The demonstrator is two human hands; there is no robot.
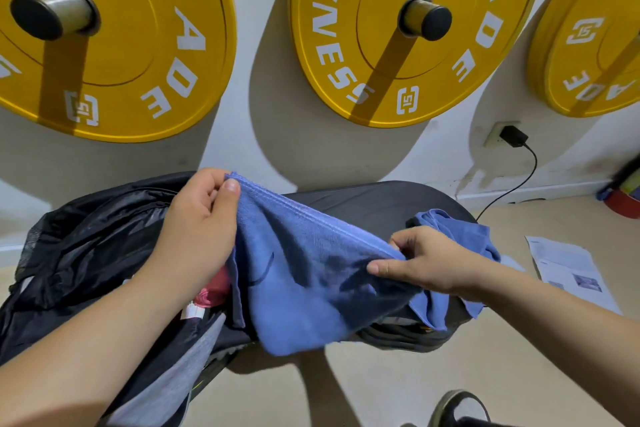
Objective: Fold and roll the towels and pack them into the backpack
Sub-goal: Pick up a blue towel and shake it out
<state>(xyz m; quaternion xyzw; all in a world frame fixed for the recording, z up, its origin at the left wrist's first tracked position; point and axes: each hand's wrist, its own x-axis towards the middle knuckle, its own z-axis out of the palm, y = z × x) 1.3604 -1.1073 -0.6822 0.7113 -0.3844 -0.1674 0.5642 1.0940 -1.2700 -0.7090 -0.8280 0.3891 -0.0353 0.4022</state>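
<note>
My left grip point(197, 229) pinches the corner of a soft, fleecy blue towel point(304, 274). My right grip point(429, 263) pinches its stitched hem further along. The hem runs taut between them, and the cloth sags over the near edge of the dark, rounded tabletop point(374, 201). A crinkly black backpack point(93, 239) slumps just left of the towel. A crumpled second towel point(460, 232) lies behind my right grip.

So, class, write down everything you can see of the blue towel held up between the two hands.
The towel is blue, soft and fleecy-looking, with a stitched hem along its top edge. The left hand pinches a top corner, the right hand the hem further along and lower, so it slants. The cloth hangs creased below, in front of the dark bench and beside the black backpack.
</note>
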